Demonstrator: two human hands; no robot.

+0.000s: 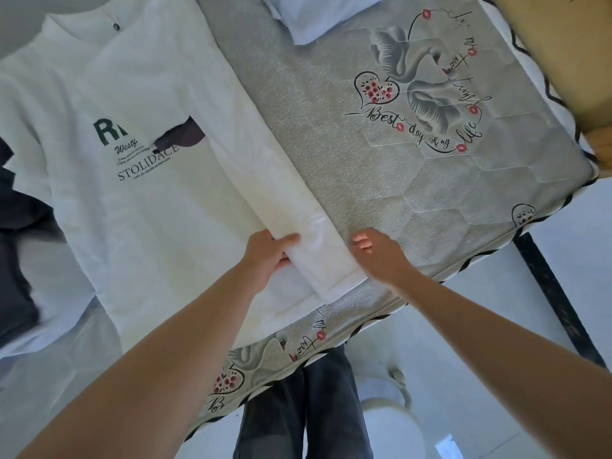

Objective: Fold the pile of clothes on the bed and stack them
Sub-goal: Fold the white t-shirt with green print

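Note:
A white T-shirt (139, 200) with dark green print lies spread face up on the grey bed (414, 180). Its right side is folded inward into a long strip (281, 193) running toward the hem. My left hand (268, 256) grips the near end of that strip, thumb on top and fingers underneath. My right hand (381, 253) sits at the strip's right edge with fingers curled, touching the cloth; whether it holds any fabric I cannot tell.
Dark clothes (16, 246) lie at the left edge beside the shirt. A white pillow (311, 14) sits at the head of the bed. The bed's near edge (364, 326) runs diagonally, with white floor and my dark trousers (298, 409) below.

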